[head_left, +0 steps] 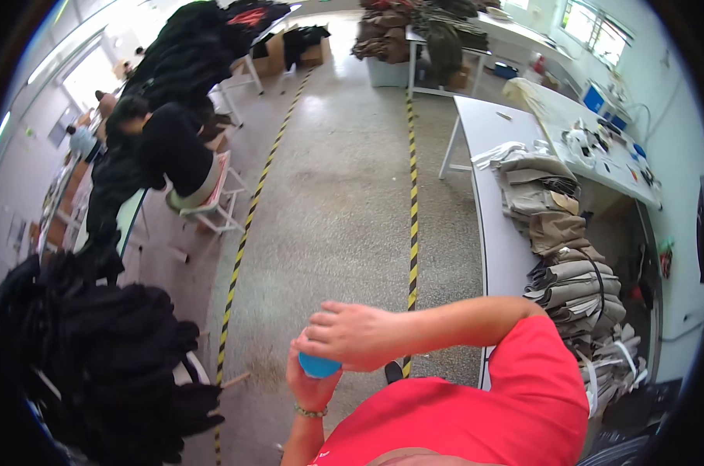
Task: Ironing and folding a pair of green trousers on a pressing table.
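Blue thing (319, 366) is at lower center of the frame, held between both hands. Most of it is covered; only a smooth, rounded part shows, so I can't tell its full shape.

Right hand (357, 335): over the top, fingers bent and slightly spread, pointing left, closed down on it. Left hand (312, 393): below and on the left side, wrapped around it, one digit up along the left edge. Its other fingers are mostly hidden; can't tell their exact curl. Bracelet (312, 412) on left wrist.

Around: black clothes (107, 353) piled lower left; folded stacks (569, 268) on white table (511, 260), right side; striped tape (412, 233) on floor, center right; co-worker (180, 147) on white stool (226, 198), upper left.
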Available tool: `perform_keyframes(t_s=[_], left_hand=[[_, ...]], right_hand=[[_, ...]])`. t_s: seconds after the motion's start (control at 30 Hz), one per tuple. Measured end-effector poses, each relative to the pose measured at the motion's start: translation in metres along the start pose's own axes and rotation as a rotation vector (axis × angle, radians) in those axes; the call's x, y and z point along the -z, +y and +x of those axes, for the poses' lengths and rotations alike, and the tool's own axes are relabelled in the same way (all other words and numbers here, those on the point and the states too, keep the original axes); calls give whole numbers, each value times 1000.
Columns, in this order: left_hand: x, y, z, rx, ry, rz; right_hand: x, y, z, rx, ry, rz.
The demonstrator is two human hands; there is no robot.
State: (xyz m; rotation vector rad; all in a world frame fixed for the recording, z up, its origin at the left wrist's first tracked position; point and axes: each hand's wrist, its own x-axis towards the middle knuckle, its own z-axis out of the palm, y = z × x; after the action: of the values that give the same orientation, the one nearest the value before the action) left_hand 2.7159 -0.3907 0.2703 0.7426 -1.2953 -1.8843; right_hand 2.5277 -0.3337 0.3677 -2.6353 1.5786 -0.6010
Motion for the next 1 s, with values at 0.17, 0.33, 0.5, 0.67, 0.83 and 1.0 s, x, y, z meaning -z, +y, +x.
perform_keyframes(t_s=[0.17,0.33,0.5,0.67,0.83,1.0], left_hand=[[-34,-2,134,-305,-247,529],[-63,-20,272,-321,-405,558],[-156,-27,433,-534,-617,666],[-229,-42,561,-585,-853,699],[-333,-83,683,-532,-915,656],[-432,-143,800,-406,-856,686]], right_hand=[[44,113,5,-177,-89,14],[51,229,6,-316,78,-73],[57,345,-9,-526,241,-18],[87,452,-22,-714,380,-81],[106,587,-59,-850,509,-104],[143,734,-115,-887,615,-81]])
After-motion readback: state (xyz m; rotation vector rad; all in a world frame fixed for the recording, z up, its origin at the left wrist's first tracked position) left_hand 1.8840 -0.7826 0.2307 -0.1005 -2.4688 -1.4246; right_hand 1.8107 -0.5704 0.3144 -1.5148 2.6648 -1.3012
